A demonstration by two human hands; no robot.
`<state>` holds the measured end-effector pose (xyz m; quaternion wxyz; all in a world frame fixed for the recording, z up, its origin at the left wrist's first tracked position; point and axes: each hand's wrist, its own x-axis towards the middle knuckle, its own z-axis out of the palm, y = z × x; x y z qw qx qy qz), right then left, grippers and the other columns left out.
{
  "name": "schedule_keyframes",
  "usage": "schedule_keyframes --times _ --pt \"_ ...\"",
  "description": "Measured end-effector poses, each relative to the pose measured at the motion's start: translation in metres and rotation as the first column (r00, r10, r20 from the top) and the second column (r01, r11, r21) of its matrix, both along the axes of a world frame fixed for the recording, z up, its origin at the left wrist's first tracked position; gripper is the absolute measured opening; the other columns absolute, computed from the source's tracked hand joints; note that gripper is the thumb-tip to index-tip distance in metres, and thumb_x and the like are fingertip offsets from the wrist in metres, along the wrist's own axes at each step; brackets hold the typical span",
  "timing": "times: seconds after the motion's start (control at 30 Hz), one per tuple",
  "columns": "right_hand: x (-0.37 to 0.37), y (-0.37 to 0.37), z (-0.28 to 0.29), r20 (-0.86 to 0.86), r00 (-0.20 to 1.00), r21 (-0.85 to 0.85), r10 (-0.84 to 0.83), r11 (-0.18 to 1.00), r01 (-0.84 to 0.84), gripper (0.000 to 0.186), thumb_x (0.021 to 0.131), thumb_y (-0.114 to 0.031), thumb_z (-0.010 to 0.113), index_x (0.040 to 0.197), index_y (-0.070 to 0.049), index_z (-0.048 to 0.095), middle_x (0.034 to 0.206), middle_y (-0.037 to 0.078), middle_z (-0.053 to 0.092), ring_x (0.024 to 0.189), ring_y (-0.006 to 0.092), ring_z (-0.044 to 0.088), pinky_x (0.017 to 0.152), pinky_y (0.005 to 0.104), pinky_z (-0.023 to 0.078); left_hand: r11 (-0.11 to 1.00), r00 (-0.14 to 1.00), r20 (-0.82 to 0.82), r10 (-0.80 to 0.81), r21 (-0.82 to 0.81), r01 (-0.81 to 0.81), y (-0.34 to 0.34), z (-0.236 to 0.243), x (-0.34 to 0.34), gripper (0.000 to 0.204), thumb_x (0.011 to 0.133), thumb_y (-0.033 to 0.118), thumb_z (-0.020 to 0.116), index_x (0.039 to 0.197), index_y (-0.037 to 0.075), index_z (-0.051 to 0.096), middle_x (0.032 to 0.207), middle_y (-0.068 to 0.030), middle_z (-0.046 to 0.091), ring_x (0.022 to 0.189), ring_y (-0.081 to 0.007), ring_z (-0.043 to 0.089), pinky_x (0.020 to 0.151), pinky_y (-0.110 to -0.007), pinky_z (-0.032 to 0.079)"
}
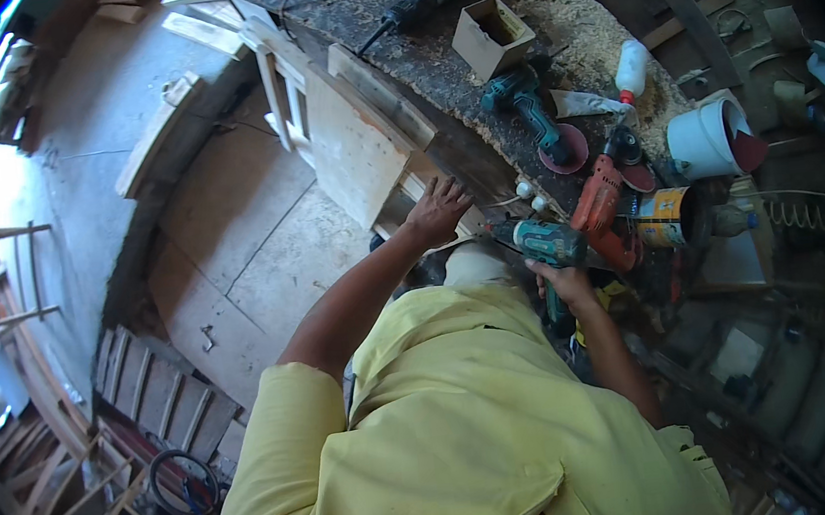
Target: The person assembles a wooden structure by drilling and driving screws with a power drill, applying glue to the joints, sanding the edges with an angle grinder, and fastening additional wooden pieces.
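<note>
1. The pale wooden frame with flat panel [344, 129] stands beside the dark, sawdust-covered counter [433, 66]; steadying it firmly seems best.
2. Left hand [440, 211], fingers loosely spread, is at its near end; better keep them off the drilling line.
3. Right hand [568, 283] has its fingers around the teal-and-black cordless drill [547, 243], close to that end; hold it straight.
4. White plastic bucket [699, 142] sits farther right; the orange-red power tool [600, 200], just beside the drill, may hinder.

red-capped white bottle [632, 68] | white bucket [697, 143] | open wooden box [476, 48] | sawdust [580, 14]
</note>
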<state>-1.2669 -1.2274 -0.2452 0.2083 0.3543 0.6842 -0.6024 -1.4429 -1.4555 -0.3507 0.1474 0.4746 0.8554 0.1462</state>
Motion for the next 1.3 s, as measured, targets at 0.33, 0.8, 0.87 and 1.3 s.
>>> schedule_keyframes --times 0.33,0.8,0.87,1.3 --pt "-0.033 -0.027 -0.001 0.104 0.994 0.177 0.012 0.984 -0.03 0.024 0.085 -0.024 0.079 0.098 -0.006 0.068 0.065 0.0 0.06 0.051 0.0114 0.056 0.049 0.029 0.047 0.993 0.992 -0.037 -0.121 0.01 0.121 0.026 -0.089 -0.028 0.074 0.06 0.03 0.084 0.129 0.016 0.062 0.128 -0.0065 0.061 0.132 -0.0283 0.046 0.12 -0.056 0.02" --pt "-0.08 -0.008 0.002 0.322 0.908 0.27 0.27 0.892 -0.361 0.037 0.08 -0.026 0.081 0.103 -0.001 0.068 0.07 0.005 0.067 0.053 0.0122 0.061 0.051 0.0305 0.051 0.983 0.983 0.019 -0.18 0.022 0.18 0.02 -0.07 -0.046 0.059 0.06 0.031 0.086 0.114 0.019 0.067 0.112 0.0017 0.065 0.119 -0.0206 0.054 0.109 -0.043 0.031" --pt "-0.087 -0.01 0.005 0.338 0.901 0.277 0.272 0.886 -0.372 0.039 0.079 -0.026 0.081 0.104 0.0 0.068 0.072 0.006 0.068 0.053 0.0126 0.062 0.052 0.0308 0.052 0.984 0.984 0.035 -0.177 0.024 0.176 0.019 -0.068 -0.046 0.062 0.059 0.031 0.087 0.116 0.018 0.066 0.114 0.0012 0.065 0.119 -0.021 0.054 0.111 -0.044 0.031" --pt "-0.09 -0.013 0.008 0.386 0.899 0.276 0.204 0.905 -0.324 0.046 0.077 -0.019 0.082 0.114 0.003 0.064 0.08 0.008 0.069 0.054 0.0122 0.061 0.049 0.0293 0.052 0.985 0.986 0.027 -0.166 0.041 0.165 0.019 -0.07 -0.045 0.058 0.063 0.028 0.084 0.116 0.015 0.066 0.115 -0.0004 0.066 0.121 -0.022 0.053 0.111 -0.044 0.03"
